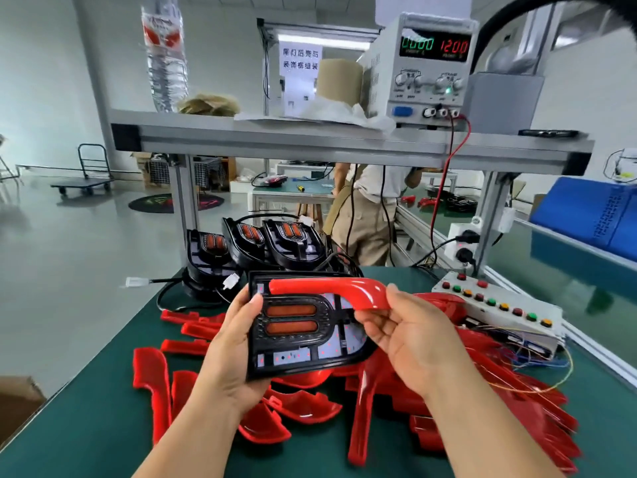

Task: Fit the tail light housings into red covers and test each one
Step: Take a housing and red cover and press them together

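At eight o'clock from the held work, loose red plastic covers lie scattered on the green-matted table. The left hand rises from six o'clock. Its grip is closed round the left edge of a black plastic tail light housing with two orange oval lenses, thumb on the front face. The housing is held raised above the table, facing the camera.

At twelve o'clock beyond it, a row of similar black housings with cables stands near the table's far edge. A glossy red curved cover strip lies along the held housing's top edge, bending down at its right end; whether it is seated there cannot be told. The right hand has its grip curled on that bend, thumb and fingers pinching it.

At four o'clock a heap of red covers lies on the table. At two o'clock sits a white box with coloured push buttons. At one o'clock, on the upper shelf, stands a pale bench power supply with lit displays.
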